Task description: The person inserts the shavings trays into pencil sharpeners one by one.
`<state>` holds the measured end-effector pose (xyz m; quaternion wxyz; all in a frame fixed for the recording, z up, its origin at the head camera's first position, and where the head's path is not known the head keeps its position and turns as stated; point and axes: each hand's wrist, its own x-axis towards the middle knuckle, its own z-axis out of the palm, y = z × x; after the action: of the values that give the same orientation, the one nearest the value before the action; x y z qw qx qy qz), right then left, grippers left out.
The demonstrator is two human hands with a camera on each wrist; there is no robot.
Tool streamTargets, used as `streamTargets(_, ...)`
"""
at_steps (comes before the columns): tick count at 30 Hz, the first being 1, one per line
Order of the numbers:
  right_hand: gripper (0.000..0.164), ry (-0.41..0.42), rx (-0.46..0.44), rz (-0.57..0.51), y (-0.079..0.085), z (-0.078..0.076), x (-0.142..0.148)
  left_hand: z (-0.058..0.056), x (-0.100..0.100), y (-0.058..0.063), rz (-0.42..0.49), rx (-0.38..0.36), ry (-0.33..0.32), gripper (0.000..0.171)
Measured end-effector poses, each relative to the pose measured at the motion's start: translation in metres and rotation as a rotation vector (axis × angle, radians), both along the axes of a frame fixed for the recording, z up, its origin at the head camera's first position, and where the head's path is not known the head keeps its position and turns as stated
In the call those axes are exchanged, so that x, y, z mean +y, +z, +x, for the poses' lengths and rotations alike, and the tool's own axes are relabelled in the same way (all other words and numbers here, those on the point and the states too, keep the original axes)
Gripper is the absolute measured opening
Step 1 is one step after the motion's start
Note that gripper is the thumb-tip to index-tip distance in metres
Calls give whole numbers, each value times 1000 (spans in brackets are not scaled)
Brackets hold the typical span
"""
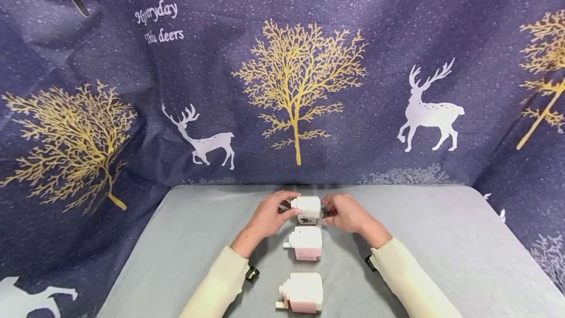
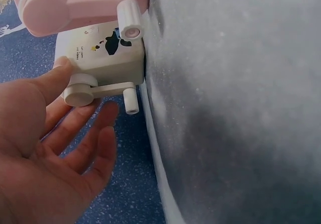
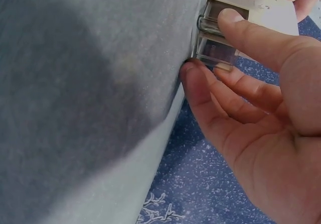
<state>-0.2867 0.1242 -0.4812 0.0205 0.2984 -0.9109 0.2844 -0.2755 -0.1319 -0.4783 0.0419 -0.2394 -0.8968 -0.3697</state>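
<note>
A cream crank pencil sharpener (image 1: 308, 206) with a dark printed picture stands at the back of the grey table. My left hand (image 1: 271, 214) holds it on its crank side; in the left wrist view the thumb lies on the body beside the crank (image 2: 114, 89), other fingers behind. My right hand (image 1: 346, 212) is at the opposite side. There, in the right wrist view, thumb and fingers pinch a clear plastic drawer (image 3: 216, 50) that sticks out of the sharpener. Part of the drawer is hidden behind the thumb.
Two pink-and-white crank sharpeners stand in line nearer me: a middle one (image 1: 307, 243) and a front one (image 1: 304, 292), cranks to the left. The grey table (image 1: 198, 239) ends at a dark blue cloth (image 1: 212, 77) printed with deer and trees.
</note>
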Motion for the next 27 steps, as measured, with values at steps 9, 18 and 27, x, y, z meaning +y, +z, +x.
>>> streamTargets(9, 37, 16, 22, -3, 1, -1, -2, 1, 0, 3, -1, 0, 2, 45)
streamTargets(18, 28, 36, 60, -16, 0, -2, -6, -1, -1, 0, 13, 14, -9, 45)
streamTargets(27, 26, 32, 77, -10, -2, -2, -7, -2, 0, -2, 9, 13, -16, 45)
